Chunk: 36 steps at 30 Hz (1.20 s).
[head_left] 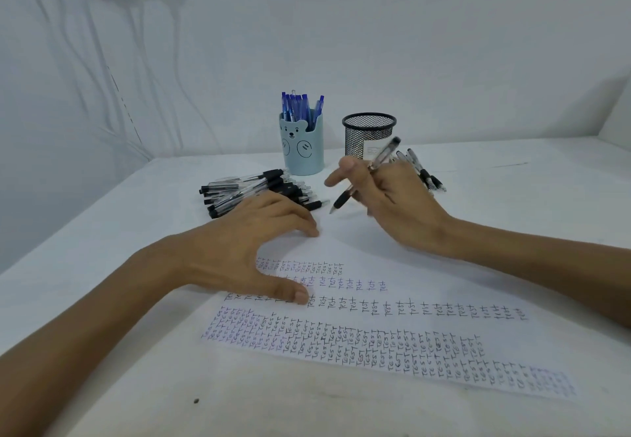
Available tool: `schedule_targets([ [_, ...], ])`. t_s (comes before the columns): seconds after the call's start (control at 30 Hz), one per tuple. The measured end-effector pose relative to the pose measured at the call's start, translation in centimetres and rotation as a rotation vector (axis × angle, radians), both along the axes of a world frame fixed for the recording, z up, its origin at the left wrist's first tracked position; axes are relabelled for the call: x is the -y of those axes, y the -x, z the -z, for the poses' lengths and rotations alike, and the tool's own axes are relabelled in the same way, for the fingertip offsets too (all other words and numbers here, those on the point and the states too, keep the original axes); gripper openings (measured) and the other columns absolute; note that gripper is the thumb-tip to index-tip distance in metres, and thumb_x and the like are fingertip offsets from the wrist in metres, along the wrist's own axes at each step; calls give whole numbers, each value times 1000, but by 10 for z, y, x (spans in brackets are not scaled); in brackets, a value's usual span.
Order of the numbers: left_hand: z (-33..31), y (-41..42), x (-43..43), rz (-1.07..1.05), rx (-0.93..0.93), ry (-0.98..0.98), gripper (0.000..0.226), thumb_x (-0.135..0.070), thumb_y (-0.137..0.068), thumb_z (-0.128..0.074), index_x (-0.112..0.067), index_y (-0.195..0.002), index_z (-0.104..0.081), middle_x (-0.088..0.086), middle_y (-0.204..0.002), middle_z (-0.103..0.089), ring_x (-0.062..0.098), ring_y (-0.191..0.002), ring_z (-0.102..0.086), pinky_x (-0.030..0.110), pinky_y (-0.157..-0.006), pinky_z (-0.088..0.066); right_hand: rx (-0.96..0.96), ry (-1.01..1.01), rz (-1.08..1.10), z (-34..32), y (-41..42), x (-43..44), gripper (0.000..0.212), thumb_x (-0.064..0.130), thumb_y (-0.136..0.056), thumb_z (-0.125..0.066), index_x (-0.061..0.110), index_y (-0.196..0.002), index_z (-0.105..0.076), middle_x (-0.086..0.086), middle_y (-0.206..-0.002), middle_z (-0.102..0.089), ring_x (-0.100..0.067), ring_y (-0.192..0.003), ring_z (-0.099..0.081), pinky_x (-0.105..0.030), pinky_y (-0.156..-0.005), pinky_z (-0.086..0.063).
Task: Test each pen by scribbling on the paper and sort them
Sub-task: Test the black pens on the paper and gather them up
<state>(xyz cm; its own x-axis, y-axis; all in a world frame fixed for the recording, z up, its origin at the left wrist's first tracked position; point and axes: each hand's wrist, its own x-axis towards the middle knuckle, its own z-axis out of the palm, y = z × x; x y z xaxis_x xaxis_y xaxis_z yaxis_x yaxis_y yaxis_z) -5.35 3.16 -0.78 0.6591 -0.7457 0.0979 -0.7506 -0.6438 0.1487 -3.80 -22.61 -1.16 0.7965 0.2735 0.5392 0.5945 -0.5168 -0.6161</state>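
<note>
Pens lie in three groups at mid-frame. A heap of clear plastic ones with black rubber grips (246, 187) sits on the counter (102, 266), just above the left hand (239, 252). Blue ones (300, 107) stand upright in a pale blue cup with a bear face (303, 151). A few more black ones (428, 175) lie behind the right hand (396, 208).

That hand's curled fingers grip one clear pen (383, 154), tilted with its tip down and just above the paper (426, 276). The index finger sticks out straight.

The left hand is spread wide, its fingertips and thumb pressing on the sheet. The white sheet runs from mid-frame to the lower right and is covered in rows of "test" in black and purple-blue ink.

A round black wire-mesh cup (368, 134) stands to the right of the bear cup; it is see-through, with a label inside.

The counter is matte white with one small dark speck at lower left. A plain white wall (409, 44) rises behind, and thin white cables (92, 71) hang at upper left.
</note>
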Motion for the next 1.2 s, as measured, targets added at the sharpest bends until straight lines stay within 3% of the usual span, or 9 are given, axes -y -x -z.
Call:
schedule_targets([
  [0.07, -1, 0, 0, -7, -13, -3, 79, -83, -76, -67, -44, -141, -47, -34, -146, -36, 3, -146, -26, 35, -122, -28, -252, -182, -93, 0, 4, 0, 52, 49, -106, -42, 12, -99, -77, -4, -67, -70, -20, -60, -65, -36, -59, -56],
  [0.13, -1, 1, 0, -8, -16, -8, 79, -83, -76, -67, -44, -142, -47, -35, -145, -35, 2, -145, -26, 34, -122, -28, -415, -285, -198, 3, 6, 2, 40, 39, -105, -51, 5, -105, -74, -13, -83, -76, -27, -71, -70, -33, -54, -56],
  [0.23, -2, 1, 0, -14, -31, -20, 78, -82, -76, -68, -45, -142, -45, -35, -146, -33, 0, -145, -25, 31, -122, -26, -484, -245, -257, 7, 9, 1, 15, 12, -100, -63, -2, -104, -68, -13, -79, -72, -23, -63, -64, -25, -43, -45],
  [0.33, -2, 0, 1, -8, -34, -23, 78, -82, -77, -67, -46, -142, -44, -35, -146, -33, 0, -145, -25, 30, -121, -26, -578, -210, -295, 5, 12, 3, 9, 5, -98, -59, -3, -95, -61, -16, -72, -68, -20, -50, -53, -22, -40, -36],
  [0.43, -1, 0, 0, -4, -25, -28, 79, -84, -77, -65, -45, -143, -44, -35, -147, -33, -2, -145, -25, 30, -121, -26, -569, -108, -343, 2, 16, 6, 11, 2, -93, -63, -7, -87, -60, -17, -66, -66, -19, -48, -48, -25, -45, -36],
  [0.57, -1, 0, -1, -3, -26, -27, 79, -84, -77, -65, -46, -144, -43, -36, -147, -32, -4, -145, -23, 26, -120, -23, -527, -66, -333, 5, 22, 7, 12, -7, -90, -63, -8, -78, -60, -9, -59, -63, -8, -47, -55, -15, -47, -40],
  [0.8, -2, 0, 0, -5, -36, -33, 80, -83, -78, -65, -46, -145, -42, -35, -147, -33, -3, -145, -23, 22, -119, -21, -499, -69, -363, 6, 22, 6, 20, -8, -89, -63, 2, -73, -61, -9, -61, -62, -17, -55, -58, -20, -52, -43],
  [1.0, -2, -1, 0, -2, -37, -30, 79, -82, -78, -66, -45, -144, -43, -34, -146, -33, -4, -144, -23, 19, -118, -19, -488, -44, -369, 7, 22, 6, 17, -10, -88, -63, 0, -74, -62, -6, -61, -64, -16, -56, -55, -39, -63, -45],
  [1.2, -2, 0, 0, -2, -40, -36, 80, -84, -77, -63, -45, -144, -44, -34, -146, -33, -2, -144, -24, 21, -119, -21, -498, -61, -371, 7, 20, 6, 18, -11, -89, -61, -2, -74, -60, -15, -61, -60, -16, -53, -54, -24, -56, -45],
])
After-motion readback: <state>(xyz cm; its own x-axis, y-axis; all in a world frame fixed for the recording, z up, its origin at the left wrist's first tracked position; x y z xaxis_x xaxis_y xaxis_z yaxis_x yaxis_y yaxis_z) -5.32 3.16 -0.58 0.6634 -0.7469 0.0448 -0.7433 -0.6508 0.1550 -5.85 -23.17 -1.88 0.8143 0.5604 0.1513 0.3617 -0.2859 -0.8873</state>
